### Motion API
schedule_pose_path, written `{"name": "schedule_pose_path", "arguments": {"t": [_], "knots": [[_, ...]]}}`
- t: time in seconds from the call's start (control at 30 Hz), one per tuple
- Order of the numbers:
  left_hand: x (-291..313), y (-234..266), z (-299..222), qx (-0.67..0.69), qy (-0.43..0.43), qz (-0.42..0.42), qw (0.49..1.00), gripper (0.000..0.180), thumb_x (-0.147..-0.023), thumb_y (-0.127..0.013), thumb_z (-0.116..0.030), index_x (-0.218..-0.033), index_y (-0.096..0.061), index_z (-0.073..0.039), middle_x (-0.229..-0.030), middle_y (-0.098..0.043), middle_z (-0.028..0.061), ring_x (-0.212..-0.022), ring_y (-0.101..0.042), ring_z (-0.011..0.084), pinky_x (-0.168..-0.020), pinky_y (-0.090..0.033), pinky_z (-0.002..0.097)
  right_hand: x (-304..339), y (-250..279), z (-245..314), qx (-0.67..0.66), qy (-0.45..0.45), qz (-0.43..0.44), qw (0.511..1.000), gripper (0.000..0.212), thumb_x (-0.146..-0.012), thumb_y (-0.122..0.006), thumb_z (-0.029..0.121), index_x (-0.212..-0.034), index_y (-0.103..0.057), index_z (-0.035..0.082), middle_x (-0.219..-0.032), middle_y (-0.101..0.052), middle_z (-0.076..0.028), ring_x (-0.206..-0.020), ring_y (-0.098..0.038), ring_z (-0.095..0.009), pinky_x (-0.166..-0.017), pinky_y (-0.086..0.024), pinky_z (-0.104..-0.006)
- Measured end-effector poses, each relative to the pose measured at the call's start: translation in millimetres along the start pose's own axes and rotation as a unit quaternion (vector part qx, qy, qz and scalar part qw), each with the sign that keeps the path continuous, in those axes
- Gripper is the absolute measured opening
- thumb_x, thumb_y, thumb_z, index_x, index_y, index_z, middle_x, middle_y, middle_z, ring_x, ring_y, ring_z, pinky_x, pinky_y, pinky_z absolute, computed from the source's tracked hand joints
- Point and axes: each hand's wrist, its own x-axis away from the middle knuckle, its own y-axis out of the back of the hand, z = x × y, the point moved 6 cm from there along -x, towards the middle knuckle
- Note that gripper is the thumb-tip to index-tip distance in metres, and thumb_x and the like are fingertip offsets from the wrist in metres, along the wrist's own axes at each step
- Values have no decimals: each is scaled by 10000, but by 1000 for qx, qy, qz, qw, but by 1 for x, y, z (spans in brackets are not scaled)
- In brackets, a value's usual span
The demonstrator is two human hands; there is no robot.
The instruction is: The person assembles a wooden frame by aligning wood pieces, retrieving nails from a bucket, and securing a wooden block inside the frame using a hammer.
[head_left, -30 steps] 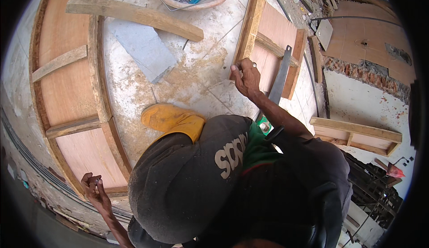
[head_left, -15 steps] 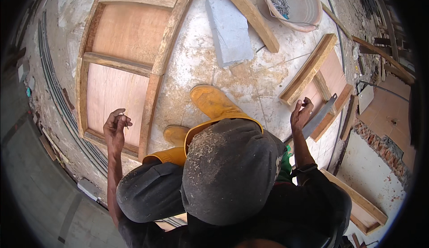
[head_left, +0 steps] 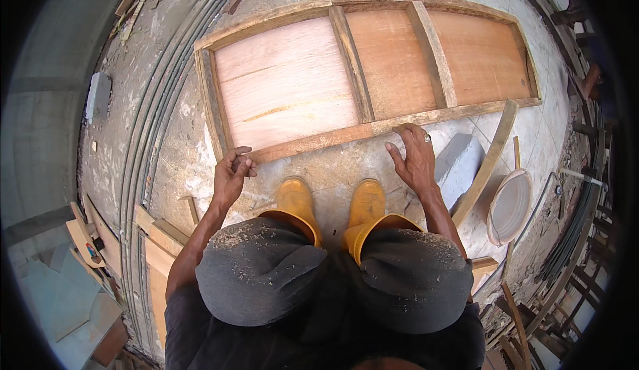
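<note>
A long wooden frame (head_left: 266,151) with a plywood backing (head_left: 286,80) lies across the floor in front of me, divided by two crosspieces. By its near left corner, my left hand (head_left: 229,177) has its fingers curled together; whatever is in them is hidden. My right hand (head_left: 414,160) is at the middle of the near rail, thumb and fingers apart, a ring on one finger. It holds nothing. Whether its fingertips touch the rail I cannot tell. Below the rail, between my hands, are my yellow boots (head_left: 296,200).
To the right lie a pale blue-grey block (head_left: 459,163), a loose timber (head_left: 489,160) and a bucket (head_left: 510,207). Long thin pipes (head_left: 150,97) run along the left. More timber pieces (head_left: 160,237) lie near my left forearm. Scrap wood lines the right edge.
I have turned left, so the frame now stretches across in front of me. My right hand has come from beside the handsaw to the near rail. The handsaw is out of sight.
</note>
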Motion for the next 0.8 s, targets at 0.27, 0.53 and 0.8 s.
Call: {"name": "schedule_pose_path", "arguments": {"t": [0.27, 0.53, 0.8], "knots": [[52, -64, 39, -80, -59, -1, 995, 172, -984, -606, -65, -1125, -670, 9, -887, -698, 111, -730, -652, 182, -684, -540, 307, -41, -106, -18, 61, 7, 74, 995, 662, -941, -631, 358, -1459, -423, 1, -1393, -519, -204, -1320, -472, -345, -1106, -309, -523], [32, -133, 41, -207, -297, 123, 924, 207, -898, -622, -11, -1099, -669, -22, -939, -687, 133, -802, -688, 327, -688, -565, 400, -47, -115, -9, 47, -32, 78, 995, 652, -944, -604, 387, -1474, -435, 48, -1360, -560, -190, -1223, -563, -340, -1049, -347, -514], [21, -177, 46, -338, -371, 181, 846, 294, -828, -664, -39, -1119, -669, -77, -932, -668, 77, -755, -693, 247, -624, -572, 354, -44, -97, -20, 46, -24, 38, 998, 615, -954, -597, 399, -1435, -463, 40, -1299, -588, -173, -1127, -605, -322, -989, -395, -483]]}}
